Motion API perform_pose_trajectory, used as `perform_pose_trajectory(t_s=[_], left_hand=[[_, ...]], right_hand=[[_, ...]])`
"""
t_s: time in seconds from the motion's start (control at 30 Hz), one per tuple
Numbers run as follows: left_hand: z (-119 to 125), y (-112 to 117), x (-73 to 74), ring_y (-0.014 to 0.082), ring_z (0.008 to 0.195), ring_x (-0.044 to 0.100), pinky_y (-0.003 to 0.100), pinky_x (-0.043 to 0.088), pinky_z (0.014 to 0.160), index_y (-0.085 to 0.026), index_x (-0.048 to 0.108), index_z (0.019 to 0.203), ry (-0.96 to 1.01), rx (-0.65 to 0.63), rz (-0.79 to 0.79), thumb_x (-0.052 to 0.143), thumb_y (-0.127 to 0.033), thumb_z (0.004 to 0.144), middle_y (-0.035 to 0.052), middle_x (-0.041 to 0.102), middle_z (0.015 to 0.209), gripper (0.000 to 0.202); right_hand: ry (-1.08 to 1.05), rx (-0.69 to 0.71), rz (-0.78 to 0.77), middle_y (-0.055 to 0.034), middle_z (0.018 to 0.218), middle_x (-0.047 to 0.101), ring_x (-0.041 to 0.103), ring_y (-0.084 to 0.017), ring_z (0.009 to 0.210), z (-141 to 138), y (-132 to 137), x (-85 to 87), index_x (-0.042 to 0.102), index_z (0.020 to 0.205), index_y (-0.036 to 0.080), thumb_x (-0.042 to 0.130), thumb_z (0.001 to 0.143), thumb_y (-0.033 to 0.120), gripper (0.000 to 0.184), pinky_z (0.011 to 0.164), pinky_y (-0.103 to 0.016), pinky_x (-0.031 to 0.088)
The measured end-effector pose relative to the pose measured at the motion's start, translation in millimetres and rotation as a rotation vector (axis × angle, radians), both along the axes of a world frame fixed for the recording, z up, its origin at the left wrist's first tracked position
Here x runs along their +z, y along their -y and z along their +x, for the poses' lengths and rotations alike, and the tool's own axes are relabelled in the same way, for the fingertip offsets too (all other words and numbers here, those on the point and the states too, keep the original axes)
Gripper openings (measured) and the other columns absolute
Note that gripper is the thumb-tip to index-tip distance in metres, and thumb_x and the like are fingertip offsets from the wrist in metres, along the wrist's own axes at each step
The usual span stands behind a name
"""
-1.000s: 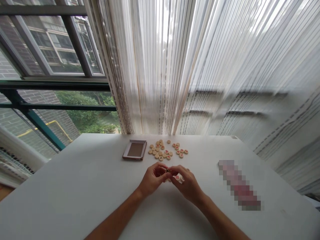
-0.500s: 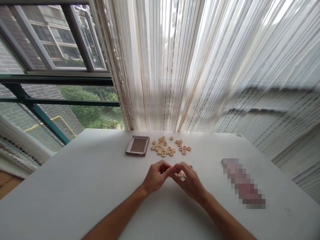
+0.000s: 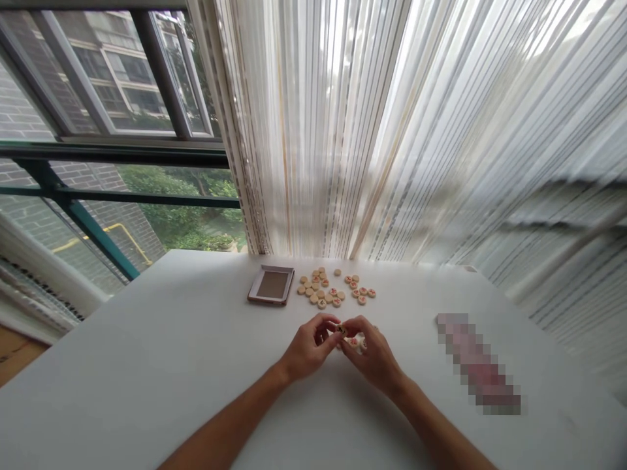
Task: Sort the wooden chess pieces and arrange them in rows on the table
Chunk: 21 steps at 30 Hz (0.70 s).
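My left hand and my right hand meet over the middle of the white table. Between their fingertips they pinch one round Chinese chess piece, its dark-marked face turned up toward me. Partly hidden behind and under my right hand lie a few more pieces, one with a red character. Beyond my hands, several wooden chess pieces are scattered, some plain side up, others showing red or black characters. A smaller loose group with red characters lies to their right.
An open shallow box with a pale rim sits left of the scattered pieces. A blurred-out pinkish long item rests on the right of the table. A string curtain hangs at the far edge, with a window at left.
The chess piece between my fingertips has tilted so its marked face now shows. My hands have stayed nearly in place, and the view has shifted slightly.
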<state>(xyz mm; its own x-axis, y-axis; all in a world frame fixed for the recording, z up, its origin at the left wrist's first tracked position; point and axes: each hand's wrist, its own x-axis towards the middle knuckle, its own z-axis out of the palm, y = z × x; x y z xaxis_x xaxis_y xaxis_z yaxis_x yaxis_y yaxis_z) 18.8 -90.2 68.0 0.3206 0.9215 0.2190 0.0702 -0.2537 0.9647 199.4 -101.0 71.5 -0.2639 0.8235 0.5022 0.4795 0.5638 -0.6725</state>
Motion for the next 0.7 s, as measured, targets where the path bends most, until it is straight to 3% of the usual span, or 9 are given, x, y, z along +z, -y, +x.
perform_pose_trajectory(t_s=[0.2, 0.43, 0.7], left_hand=[[-4, -2, 3.4, 0.0118, 0.061, 0.055, 0.022, 0.041, 0.056, -0.016, 0.065, 0.107, -0.070, 0.069, 0.059, 0.062, -0.044, 0.089, 0.0045, 0.069, 0.081, 0.034], [-6, 3, 9.1, 0.0143, 0.068, 0.060, 0.024, 0.047, 0.062, -0.016, 0.068, 0.114, -0.141, 0.055, 0.190, 0.058, -0.037, 0.092, 0.0074, 0.071, 0.091, 0.032], [-8, 3, 9.0, 0.0141, 0.068, 0.059, 0.026, 0.050, 0.062, -0.018, 0.066, 0.118, -0.250, -0.027, 0.373, 0.057, -0.031, 0.093, 0.0084, 0.069, 0.093, 0.030]], right_hand=[[-0.067, 0.076, -0.094, -0.0052, 0.097, 0.067, 0.066, -0.019, 0.085, 0, 2, 7.4, 0.052, 0.120, 0.025, 0.052, 0.094, 0.026, 0.026, 0.081, -0.034, 0.054], [-0.159, 0.063, -0.212, -0.0047, 0.090, 0.068, 0.068, -0.018, 0.077, -1, 3, 9.5, 0.053, 0.110, 0.023, 0.056, 0.094, 0.035, 0.020, 0.066, -0.029, 0.056], [-0.219, 0.065, -0.267, -0.0018, 0.079, 0.066, 0.066, -0.017, 0.068, 1, -3, 7.0, 0.054, 0.092, 0.022, 0.064, 0.089, 0.043, 0.024, 0.063, -0.028, 0.055]])
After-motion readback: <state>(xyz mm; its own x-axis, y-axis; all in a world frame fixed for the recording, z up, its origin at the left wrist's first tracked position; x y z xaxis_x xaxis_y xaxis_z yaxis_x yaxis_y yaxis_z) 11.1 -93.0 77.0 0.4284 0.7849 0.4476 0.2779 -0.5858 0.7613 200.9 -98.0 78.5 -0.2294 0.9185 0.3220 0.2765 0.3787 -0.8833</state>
